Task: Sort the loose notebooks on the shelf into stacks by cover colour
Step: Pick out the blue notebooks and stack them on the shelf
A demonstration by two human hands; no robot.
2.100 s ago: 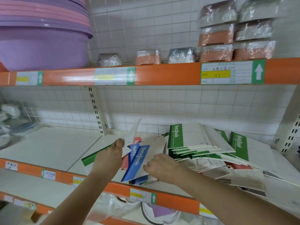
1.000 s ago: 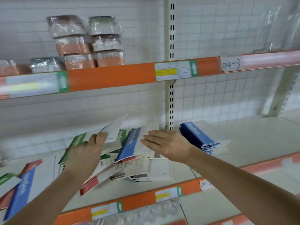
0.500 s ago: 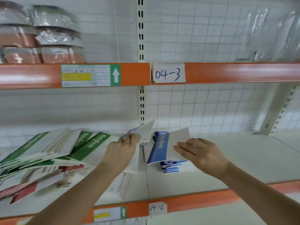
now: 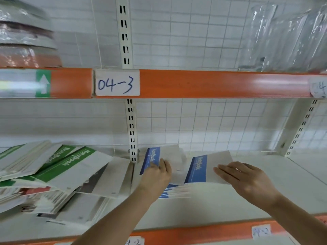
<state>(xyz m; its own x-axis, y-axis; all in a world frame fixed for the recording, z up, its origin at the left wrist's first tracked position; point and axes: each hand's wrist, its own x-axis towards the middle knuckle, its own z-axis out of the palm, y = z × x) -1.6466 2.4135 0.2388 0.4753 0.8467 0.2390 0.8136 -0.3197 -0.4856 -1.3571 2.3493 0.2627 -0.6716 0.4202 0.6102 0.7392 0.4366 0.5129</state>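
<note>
A stack of blue-spined notebooks lies on the white shelf, right of the slotted upright. My left hand grips a blue-spined notebook tilted above the stack's left end. My right hand lies with straight fingers on the white cover of another blue-spined notebook on top of the stack. To the left sprawls a loose pile of green notebooks, with a red one showing underneath.
The orange front rail edges the shelf below my arms. An orange rail overhead carries a label reading 04-3. Wrapped goods sit on the upper shelf at left, clear plastic packs at right. Wire mesh backs the shelf.
The view has swung right from the loose pile to the blue stack. Both hands carried blue notebooks across; the right one now lies on the stack, the left one hovers tilted beside it.
</note>
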